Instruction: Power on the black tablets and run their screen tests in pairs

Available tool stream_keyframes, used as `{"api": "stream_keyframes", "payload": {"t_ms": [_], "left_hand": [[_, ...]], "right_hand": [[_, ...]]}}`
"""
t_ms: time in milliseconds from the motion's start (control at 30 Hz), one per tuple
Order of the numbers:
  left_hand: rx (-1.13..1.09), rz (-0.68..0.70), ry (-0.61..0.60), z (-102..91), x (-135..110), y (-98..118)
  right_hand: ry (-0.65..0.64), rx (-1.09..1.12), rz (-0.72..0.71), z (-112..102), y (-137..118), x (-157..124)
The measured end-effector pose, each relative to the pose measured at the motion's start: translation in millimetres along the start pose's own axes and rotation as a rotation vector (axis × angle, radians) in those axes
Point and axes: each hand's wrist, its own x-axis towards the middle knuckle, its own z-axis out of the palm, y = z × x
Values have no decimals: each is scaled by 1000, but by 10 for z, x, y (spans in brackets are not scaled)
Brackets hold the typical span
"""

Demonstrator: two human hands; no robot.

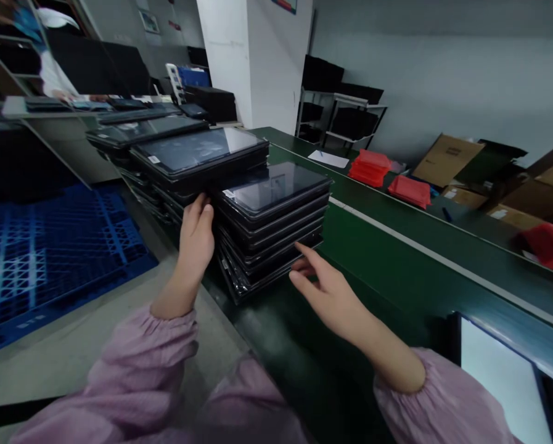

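Note:
In the head view, a stack of flat black screen panels (278, 191) stands on the green bench, its glossy faces up and its layers slightly uneven. My left hand (196, 231) is at the stack's left side, fingers reaching up beside the upper layers; some fingertips are hidden, and I cannot tell if they touch. On the front right side is my right hand (325, 277), its index finger stretched to the lower layers and the thumb apart from it. Neither hand is closed around a panel. Directly behind rises another stack of panels (197, 151), with a small white label on its top one.
The green bench (373, 246) runs away with a pale strip along it. Red packets (368, 168) and cardboard boxes (447, 160) lie along its far side. A lit white panel (498, 370) is at lower right. Blue pallets (49, 259) lie on the left floor. A person (57, 68) works behind.

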Motion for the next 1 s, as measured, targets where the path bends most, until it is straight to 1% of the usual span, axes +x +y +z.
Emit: {"api": "stream_keyframes", "payload": {"t_ms": [67, 133, 200, 267, 367, 433, 500, 567, 700, 833, 900, 933, 967, 1000], "left_hand": [[-1, 8, 31, 5, -45, 21], [17, 33, 24, 7, -126, 88], [36, 67, -21, 18, -229, 166], [56, 85, -79, 37, -330, 228], [37, 83, -156, 69, -436, 298], [9, 58, -178, 83, -479, 358], [-12, 30, -173, 93, -521, 441], [-48, 35, -194, 110, -574, 540], [-147, 102, -346, 225, -715, 729], [-241, 152, -507, 387, -899, 861], [-333, 159, -581, 391, -999, 894], [-382, 155, -593, 363, -1037, 896], [-418, 138, -575, 318, -1059, 886], [-437, 89, -535, 259, -1057, 859]], "right_hand": [[55, 72, 54, 16, -89, 172], [108, 165, 150, -22, -193, 376], [147, 207, 232, -90, -302, 580], [175, 196, 277, -159, -393, 748], [175, 126, 336, -238, -463, 892], [154, 30, 350, -275, -468, 919], [136, -59, 339, -308, -456, 910], [124, -70, 342, -342, -452, 890], [127, 75, 392, -374, -533, 881], [153, 168, 438, -311, -670, 910], [159, 202, 457, -267, -711, 912], [161, 226, 457, -249, -724, 907], [158, 253, 457, -236, -732, 900], [152, 281, 456, -227, -738, 892]]}}
